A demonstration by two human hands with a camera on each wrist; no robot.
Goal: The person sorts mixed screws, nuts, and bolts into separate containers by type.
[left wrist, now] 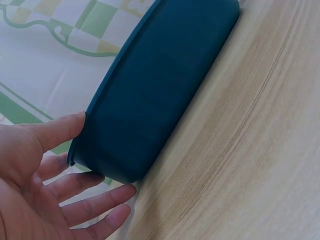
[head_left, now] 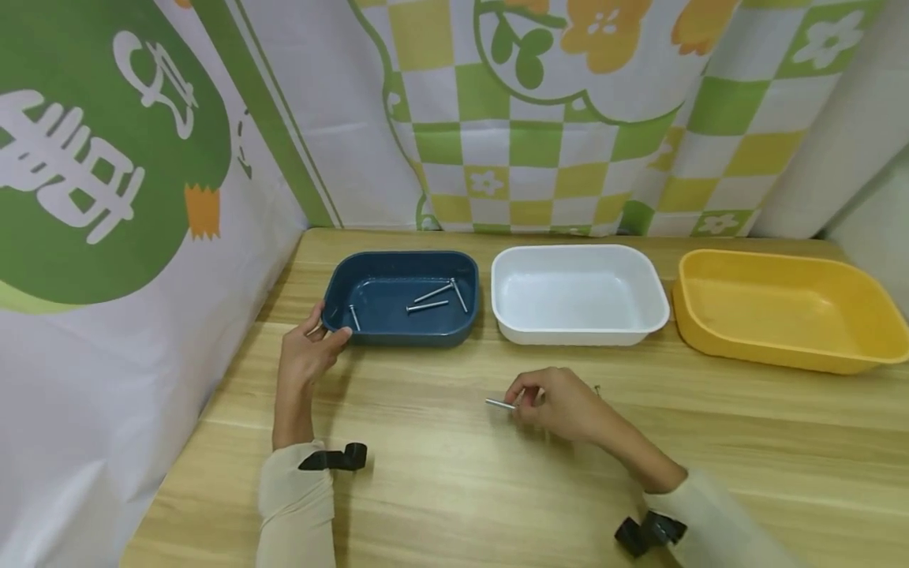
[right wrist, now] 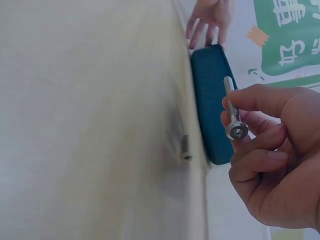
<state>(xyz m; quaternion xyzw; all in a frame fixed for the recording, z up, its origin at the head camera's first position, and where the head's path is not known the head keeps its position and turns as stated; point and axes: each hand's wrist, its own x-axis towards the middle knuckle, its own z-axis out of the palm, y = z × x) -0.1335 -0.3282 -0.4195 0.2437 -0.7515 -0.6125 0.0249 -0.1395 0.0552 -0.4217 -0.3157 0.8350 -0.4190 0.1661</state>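
One bolt (head_left: 499, 404) is pinched by the right hand (head_left: 557, 402) above the table (head_left: 426, 489), nearer than the white tray (head_left: 578, 335). Four more bolts (head_left: 428, 307) are contained in the blue tray (head_left: 412, 339), whose near-left corner is held by the left hand (head_left: 310, 351).

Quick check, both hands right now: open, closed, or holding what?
Left hand: holding the blue tray at one end.
Right hand: pinching a metal bolt.
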